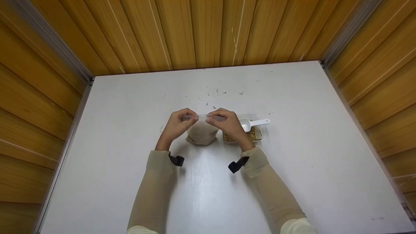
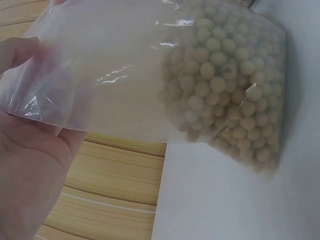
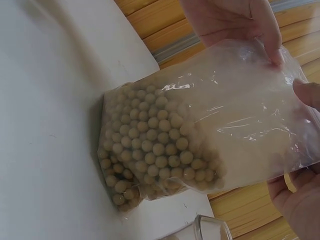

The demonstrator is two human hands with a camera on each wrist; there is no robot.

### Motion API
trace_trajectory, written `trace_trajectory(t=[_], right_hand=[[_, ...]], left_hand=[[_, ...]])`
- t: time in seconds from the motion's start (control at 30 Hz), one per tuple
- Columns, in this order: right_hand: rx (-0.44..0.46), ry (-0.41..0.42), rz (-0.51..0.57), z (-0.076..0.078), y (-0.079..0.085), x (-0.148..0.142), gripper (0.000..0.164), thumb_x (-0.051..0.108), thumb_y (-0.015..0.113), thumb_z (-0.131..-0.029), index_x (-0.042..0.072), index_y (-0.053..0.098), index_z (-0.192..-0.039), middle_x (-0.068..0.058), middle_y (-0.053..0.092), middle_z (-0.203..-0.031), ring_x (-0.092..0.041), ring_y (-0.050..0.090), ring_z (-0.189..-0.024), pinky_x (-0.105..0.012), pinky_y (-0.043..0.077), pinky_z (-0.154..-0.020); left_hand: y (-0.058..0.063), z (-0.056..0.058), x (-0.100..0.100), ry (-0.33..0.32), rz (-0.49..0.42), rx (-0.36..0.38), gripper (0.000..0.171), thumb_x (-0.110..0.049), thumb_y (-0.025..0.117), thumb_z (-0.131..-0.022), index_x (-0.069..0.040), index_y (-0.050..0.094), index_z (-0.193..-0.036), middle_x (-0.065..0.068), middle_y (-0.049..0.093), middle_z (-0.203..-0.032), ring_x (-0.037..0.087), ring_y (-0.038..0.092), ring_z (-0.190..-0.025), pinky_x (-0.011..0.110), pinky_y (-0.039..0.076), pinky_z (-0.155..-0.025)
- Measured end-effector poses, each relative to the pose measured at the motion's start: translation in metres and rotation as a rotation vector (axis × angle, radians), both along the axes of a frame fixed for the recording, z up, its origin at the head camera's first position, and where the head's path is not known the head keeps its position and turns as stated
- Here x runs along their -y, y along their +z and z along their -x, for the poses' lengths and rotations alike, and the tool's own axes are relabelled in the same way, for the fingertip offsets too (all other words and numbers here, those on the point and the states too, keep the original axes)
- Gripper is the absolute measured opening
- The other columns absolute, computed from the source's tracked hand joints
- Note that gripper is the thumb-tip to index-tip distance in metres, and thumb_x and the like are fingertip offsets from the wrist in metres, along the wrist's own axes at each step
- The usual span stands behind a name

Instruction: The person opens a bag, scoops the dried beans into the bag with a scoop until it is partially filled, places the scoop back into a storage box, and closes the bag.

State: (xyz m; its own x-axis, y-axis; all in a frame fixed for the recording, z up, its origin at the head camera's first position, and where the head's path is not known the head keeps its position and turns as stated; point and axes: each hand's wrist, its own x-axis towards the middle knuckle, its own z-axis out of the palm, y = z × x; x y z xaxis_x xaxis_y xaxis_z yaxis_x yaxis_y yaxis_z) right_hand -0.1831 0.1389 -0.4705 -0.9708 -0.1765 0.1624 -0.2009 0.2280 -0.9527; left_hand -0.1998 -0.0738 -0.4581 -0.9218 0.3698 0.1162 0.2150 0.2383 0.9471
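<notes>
A clear plastic zip bag (image 1: 202, 131), its lower part full of round beige beans (image 3: 155, 145), stands on the white table with its top pulled up. My left hand (image 1: 178, 125) pinches the left side of the bag's top edge between thumb and fingers. On the opposite side my right hand (image 1: 229, 123) pinches the same edge. The upper part of the bag holds no beans and looks flat between the hands. In the left wrist view the left hand (image 2: 35, 170) shows its thumb on the near face of the bag.
Right of the bag stands a clear rectangular container (image 1: 261, 134) holding yellowish beans, partly hidden by my right forearm. A white scoop (image 1: 246, 124) lies across it, handle pointing right. Small dark marks (image 1: 217, 91) dot the white table (image 1: 130, 107). Wood-patterned panels (image 1: 208, 32) surround it.
</notes>
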Motion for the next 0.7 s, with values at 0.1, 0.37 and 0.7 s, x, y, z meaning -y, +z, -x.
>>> trace_trajectory(t=[0.1,0.37,0.7], right_hand=[[-0.042,0.005,0.0,0.002,0.001,0.004,0.023,0.021,0.078,-0.08,0.006,0.076,-0.097,-0.009,0.068,-0.092,-0.014,0.059,-0.087,-0.028,0.047,-0.081],[-0.12,0.003,-0.049,0.005,0.005,0.011,0.013,0.01,0.075,-0.082,-0.001,0.075,-0.087,-0.015,0.067,-0.087,-0.013,0.055,-0.081,-0.031,0.044,-0.08],[-0.179,0.038,-0.063,0.004,0.008,0.006,0.012,0.01,0.076,-0.08,-0.003,0.074,-0.081,-0.016,0.067,-0.082,-0.009,0.056,-0.077,-0.021,0.047,-0.077]], left_hand=[[0.012,-0.006,0.0,-0.004,0.003,-0.044,0.015,-0.004,0.063,-0.09,0.009,0.068,-0.095,0.023,0.068,-0.097,0.032,0.065,-0.098,0.048,0.048,-0.095],[0.027,-0.016,-0.001,0.023,0.009,-0.144,0.01,-0.001,0.066,-0.087,0.007,0.072,-0.089,0.021,0.071,-0.09,0.027,0.065,-0.089,0.047,0.048,-0.092],[0.022,-0.014,0.001,0.028,-0.016,-0.183,0.009,0.0,0.068,-0.085,0.008,0.073,-0.087,0.022,0.071,-0.087,0.014,0.064,-0.081,0.034,0.05,-0.086]])
